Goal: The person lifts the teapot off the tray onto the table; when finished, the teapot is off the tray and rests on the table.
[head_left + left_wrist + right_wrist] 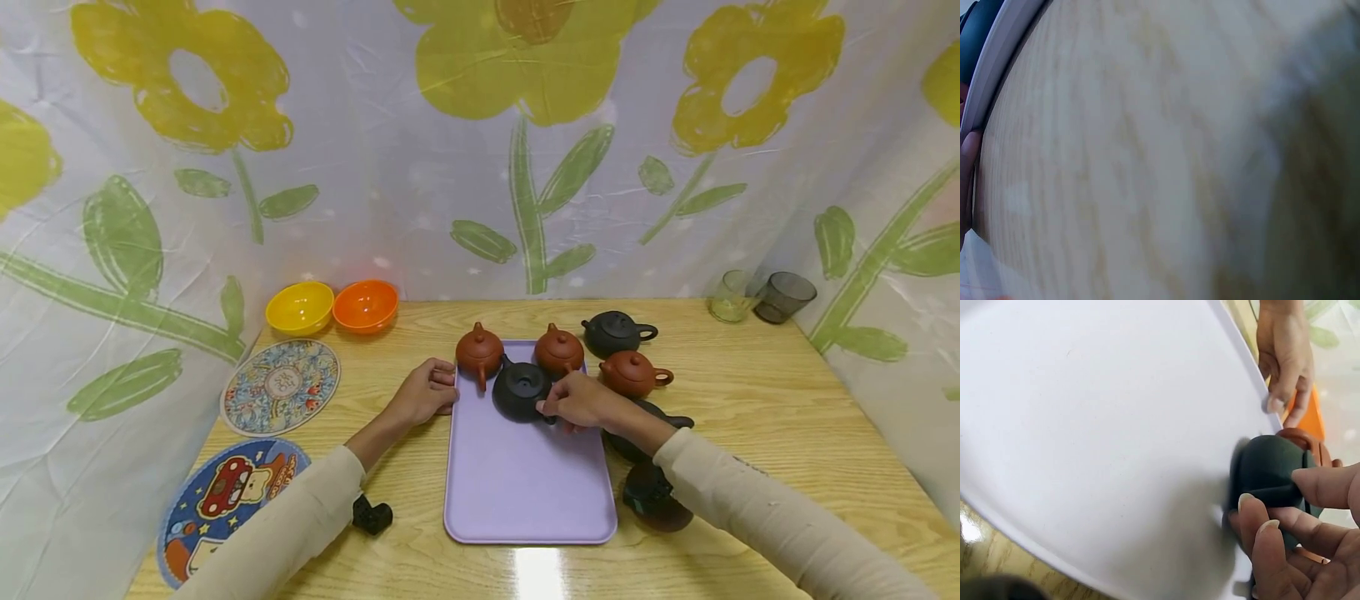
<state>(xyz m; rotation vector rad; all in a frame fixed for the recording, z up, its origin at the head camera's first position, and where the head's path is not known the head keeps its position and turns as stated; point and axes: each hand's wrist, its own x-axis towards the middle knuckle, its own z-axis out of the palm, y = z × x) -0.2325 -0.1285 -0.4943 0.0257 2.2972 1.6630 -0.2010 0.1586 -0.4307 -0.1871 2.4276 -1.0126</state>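
Observation:
In the head view a lilac tray (pixel 525 492) lies on the table. My right hand (pixel 588 402) pinches the handle of a black teapot (pixel 517 392) at the tray's far half. The right wrist view shows this black teapot (pixel 1272 462) close up, thumb and fingers around its handle. My left hand (pixel 422 393) holds the tray's left rim, fingertips at the edge. Two reddish-brown teapots, a left one (pixel 478 350) and a right one (pixel 558 350), stand at the tray's far end, beside the black one. The left wrist view is mostly blurred tabletop.
Right of the tray stand a black teapot (pixel 617 332), a brown teapot (pixel 632 374) and further dark pots (pixel 656 500), partly behind my right arm. Yellow (pixel 300 308) and orange bowls (pixel 366 307), round mats (pixel 281 387) and a small black object (pixel 372 515) lie left. Glasses (pixel 783 297) stand back right.

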